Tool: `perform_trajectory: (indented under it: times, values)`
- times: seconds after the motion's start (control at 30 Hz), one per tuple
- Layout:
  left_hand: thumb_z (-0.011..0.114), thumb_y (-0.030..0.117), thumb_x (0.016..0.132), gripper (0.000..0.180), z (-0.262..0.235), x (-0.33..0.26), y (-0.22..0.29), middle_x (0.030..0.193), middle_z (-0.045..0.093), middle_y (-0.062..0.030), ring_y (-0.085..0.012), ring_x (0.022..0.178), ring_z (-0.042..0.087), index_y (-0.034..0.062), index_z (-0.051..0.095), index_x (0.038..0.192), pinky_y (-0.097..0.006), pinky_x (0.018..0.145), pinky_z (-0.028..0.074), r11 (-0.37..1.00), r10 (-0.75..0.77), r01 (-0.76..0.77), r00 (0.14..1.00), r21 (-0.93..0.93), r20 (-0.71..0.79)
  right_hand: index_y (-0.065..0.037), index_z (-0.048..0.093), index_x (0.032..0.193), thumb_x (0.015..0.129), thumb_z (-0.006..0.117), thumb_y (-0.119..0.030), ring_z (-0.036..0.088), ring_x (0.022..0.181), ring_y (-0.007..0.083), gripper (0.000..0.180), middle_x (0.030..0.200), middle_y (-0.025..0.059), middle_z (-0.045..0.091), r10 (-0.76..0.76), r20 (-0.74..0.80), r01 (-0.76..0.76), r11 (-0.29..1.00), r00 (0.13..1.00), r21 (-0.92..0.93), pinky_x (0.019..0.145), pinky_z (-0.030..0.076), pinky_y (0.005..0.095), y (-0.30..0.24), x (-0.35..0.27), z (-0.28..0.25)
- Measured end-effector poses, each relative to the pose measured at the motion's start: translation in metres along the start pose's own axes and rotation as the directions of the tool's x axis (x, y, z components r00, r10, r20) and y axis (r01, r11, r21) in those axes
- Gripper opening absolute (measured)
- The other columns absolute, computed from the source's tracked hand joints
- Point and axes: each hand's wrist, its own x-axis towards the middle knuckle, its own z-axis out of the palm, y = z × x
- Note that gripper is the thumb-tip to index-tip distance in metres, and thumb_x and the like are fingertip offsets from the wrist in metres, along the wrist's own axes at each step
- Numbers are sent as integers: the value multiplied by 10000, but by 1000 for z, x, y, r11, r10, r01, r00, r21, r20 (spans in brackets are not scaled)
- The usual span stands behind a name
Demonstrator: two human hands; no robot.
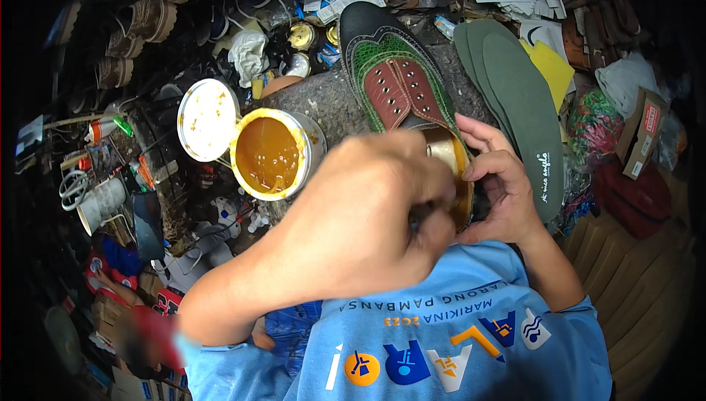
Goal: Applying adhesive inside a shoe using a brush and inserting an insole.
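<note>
A green, maroon and black shoe upper [393, 77] lies on the grey work block [323, 99], toe pointing far. The right hand [496, 184] grasps its near opening from the right. The left hand [360, 217] is clenched around a dark tool just beside it. An open can of amber glue [268, 155] sits to the left, grey insoles [518, 99] to the right.

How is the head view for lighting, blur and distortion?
Head view: strong fisheye bending with black vignetted corners; even light on the green-and-maroon leather shoe; glare on the open tin of amber glue; the left hand looms large and slightly soft; right hand sharp.
</note>
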Motion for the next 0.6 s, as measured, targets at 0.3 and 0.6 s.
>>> perform_trajectory:
  times: [0.3,0.6]
  values:
    - [684,-54,689,296,-8,8,15,858,648,-113,-246,760,658,-14,798,959,-341,678,515,979,-201,203,956,14,211,-96,680,1095,527,1064,-255,521,1425,448,704,1536,302,464,18,-58,-21,998,998,-57,1184,443,508,-4,-1,3]
    - [690,-75,679,274,-13,35,39,840,624,-126,-297,742,659,22,791,914,-381,658,525,957,-202,110,916,269,346,-79,669,1090,567,1065,-268,494,1456,418,683,1574,292,421,3,-13,-5,989,1000,-149,1179,441,500,-8,1,-2]
